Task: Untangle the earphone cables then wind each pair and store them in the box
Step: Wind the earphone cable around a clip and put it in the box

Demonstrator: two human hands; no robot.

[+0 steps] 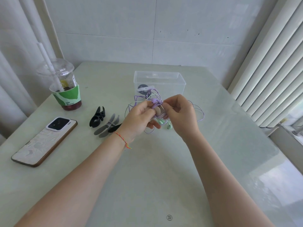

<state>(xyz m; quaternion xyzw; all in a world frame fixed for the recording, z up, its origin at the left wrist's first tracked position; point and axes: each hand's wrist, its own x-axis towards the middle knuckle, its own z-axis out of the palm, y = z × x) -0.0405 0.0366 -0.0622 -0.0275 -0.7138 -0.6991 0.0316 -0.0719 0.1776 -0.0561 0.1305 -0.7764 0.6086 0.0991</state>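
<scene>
Between both hands (161, 114): tangled earphone cables (157, 104).

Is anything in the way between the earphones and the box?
Nothing visible. Both hands, left hand and right hand, hold the tangled earphones right in front of the clear box. Its top looks open, with one wound black pair already inside.

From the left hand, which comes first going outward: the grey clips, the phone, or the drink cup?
1. Grey clips, on the table just left of the left hand.
2. Phone, farther left, nearer the person.
3. Drink cup, far left at the back; close to the phone's rank.
</scene>
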